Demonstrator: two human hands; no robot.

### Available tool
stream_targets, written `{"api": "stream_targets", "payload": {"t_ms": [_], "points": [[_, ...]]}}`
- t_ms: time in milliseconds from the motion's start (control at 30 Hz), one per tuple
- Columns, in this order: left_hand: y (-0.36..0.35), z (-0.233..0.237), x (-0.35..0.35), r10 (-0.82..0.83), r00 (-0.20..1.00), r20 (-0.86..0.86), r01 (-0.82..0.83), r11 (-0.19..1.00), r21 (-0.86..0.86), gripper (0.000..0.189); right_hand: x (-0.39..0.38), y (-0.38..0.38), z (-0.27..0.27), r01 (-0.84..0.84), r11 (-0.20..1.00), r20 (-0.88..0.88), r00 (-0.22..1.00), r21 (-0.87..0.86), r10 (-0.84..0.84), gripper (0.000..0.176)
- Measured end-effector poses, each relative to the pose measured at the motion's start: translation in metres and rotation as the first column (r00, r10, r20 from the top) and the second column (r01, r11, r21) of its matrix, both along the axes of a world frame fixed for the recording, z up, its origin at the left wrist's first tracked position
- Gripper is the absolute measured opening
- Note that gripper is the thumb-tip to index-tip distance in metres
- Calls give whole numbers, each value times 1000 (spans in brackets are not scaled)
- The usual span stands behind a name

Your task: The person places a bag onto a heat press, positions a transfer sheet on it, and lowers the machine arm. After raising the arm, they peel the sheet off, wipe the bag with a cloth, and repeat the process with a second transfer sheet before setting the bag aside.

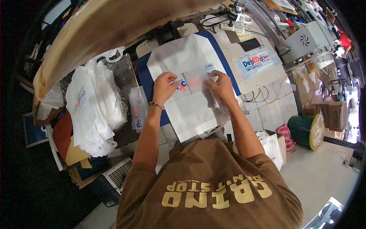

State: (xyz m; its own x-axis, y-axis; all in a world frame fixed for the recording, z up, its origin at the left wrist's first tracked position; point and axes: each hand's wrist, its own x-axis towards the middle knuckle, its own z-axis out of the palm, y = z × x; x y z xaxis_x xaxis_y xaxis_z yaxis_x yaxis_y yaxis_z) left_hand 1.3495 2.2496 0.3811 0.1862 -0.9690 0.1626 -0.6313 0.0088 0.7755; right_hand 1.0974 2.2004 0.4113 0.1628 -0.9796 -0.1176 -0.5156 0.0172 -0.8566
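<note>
A large white sheet or flat bag (171, 57) lies over a blue pad (143, 72) in front of me. On its middle is a small film with a blurred red and blue print (193, 81). My left hand (165, 88) is at the print's left side, thumb and fingers pinched together by the blue and red lettering; what they grip is too small to make out. At the print's right side, my right hand (221, 88) has its fingers closed on clear plastic film (217, 101), which hangs below the palm. Motion blurs its fingertips.
White printed bags (89, 107) are piled at the left. A printed film sheet (253, 63) and a dark phone-like object (249, 45) lie on the table at right. A tan curved cover (114, 30) hangs overhead. A green spool (300, 131) stands on the right.
</note>
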Motion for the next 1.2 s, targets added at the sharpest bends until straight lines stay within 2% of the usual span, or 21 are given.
{"api": "stream_targets", "payload": {"t_ms": [100,333,467,533,667,733,867,933,1033,1200], "points": [[-5,3,-5,-12,996,85,12,1000,-7,23,-2,-6,4,-8,1000,-63,998,14,9,34],[-10,6,-12,6,976,217,-12,1000,24,23,-7,-16,-13,-45,999,-21,999,-18,45,35],[-16,5,-12,40,975,218,-62,994,94,23,-7,-14,-9,-47,998,-44,998,38,49,35],[-17,3,-7,39,993,114,-53,992,117,26,-7,-15,-12,-42,998,-46,998,41,44,34],[-13,9,-6,-20,992,125,3,991,136,27,-7,-14,-16,-32,999,-39,999,11,32,33],[-13,9,-9,-21,972,232,-9,992,126,27,-7,-13,-16,-34,999,-36,999,20,34,33],[-16,6,-12,40,974,223,-73,987,143,27,-8,-15,-21,-40,999,-34,999,-15,39,35],[-15,8,-8,33,989,143,-55,987,153,26,-9,-16,-22,-51,999,-37,998,-15,50,35],[-12,7,-4,-45,988,146,30,994,106,27,-8,-16,-22,-57,998,-35,998,-8,57,36],[-14,6,-7,-20,978,208,-1,995,100,26,-9,-15,-20,-61,998,-29,998,-12,61,36]]}}
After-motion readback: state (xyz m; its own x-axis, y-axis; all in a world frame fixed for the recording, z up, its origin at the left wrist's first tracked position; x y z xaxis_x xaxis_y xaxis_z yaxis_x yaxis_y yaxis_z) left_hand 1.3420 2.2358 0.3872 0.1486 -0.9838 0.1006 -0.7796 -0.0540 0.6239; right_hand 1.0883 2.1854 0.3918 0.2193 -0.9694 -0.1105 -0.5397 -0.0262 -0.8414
